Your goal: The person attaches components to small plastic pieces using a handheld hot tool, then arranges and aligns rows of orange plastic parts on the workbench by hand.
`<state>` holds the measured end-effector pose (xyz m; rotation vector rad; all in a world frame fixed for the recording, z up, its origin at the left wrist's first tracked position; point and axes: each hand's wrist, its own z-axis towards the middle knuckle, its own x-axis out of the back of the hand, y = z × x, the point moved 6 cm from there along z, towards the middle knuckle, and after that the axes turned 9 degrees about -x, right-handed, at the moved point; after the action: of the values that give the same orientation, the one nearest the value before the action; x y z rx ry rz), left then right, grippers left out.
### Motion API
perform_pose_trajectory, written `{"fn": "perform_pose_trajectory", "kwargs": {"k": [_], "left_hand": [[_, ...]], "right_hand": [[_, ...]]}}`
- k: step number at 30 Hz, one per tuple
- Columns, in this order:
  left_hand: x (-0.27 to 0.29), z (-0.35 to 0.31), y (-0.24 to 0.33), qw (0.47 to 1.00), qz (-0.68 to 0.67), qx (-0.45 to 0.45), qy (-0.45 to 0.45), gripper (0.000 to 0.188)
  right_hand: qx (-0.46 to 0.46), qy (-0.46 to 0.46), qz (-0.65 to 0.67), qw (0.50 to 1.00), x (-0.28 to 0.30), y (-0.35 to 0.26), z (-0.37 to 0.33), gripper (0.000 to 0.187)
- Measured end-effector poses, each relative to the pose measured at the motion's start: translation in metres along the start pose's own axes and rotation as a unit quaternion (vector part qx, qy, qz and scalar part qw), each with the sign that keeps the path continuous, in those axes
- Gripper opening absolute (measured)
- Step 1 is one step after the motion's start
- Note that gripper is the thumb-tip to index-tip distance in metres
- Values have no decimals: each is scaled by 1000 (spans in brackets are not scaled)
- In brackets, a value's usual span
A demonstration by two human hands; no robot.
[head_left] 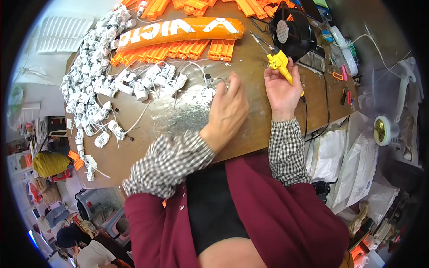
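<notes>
My right hand, palm turned up, holds a yellow soldering gun whose metal tip points up and to the left. A black cable with a yellow end hangs beside that wrist. My left hand is bent over the table with its fingers curled; whatever is between the fingertips is hidden. Next to its fingertips are a small black part with a thin wire and a whitish scuffed patch of the tabletop. White plastic fittings with cables lie just left of this hand.
A heap of white fittings covers the table's left side. Behind lie an orange inflated tube and rows of orange plastic pieces. A black fan stands at back right, with scissors nearer. Another person is at lower left.
</notes>
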<state>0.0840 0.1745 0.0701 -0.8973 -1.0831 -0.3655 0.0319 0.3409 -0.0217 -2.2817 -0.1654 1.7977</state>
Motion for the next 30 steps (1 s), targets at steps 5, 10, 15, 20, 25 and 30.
{"fn": "perform_pose_trajectory", "kwargs": {"k": [5,10,15,20,25,30], "left_hand": [[-28,23,-1,981,-65,-41,-179,25],[-7,15,-11,990,-134,-45,-26,19],[1,-26,-41,857,-453,77,235,16],[-48,-70,-87,609,-627,376,308,17],[-71,-57,-101,554,-687,410,231,17],[-104,-26,-106,440,-804,395,67,25]], "right_hand": [[4,6,23,1000,11,-6,-4,29],[4,24,29,999,2,-2,-5,29],[-1,22,37,999,3,-3,-6,28],[1,35,21,999,-2,1,-6,30],[-2,-24,10,1000,1,-2,-5,32],[59,-26,-108,992,-22,-9,-17,41]]}}
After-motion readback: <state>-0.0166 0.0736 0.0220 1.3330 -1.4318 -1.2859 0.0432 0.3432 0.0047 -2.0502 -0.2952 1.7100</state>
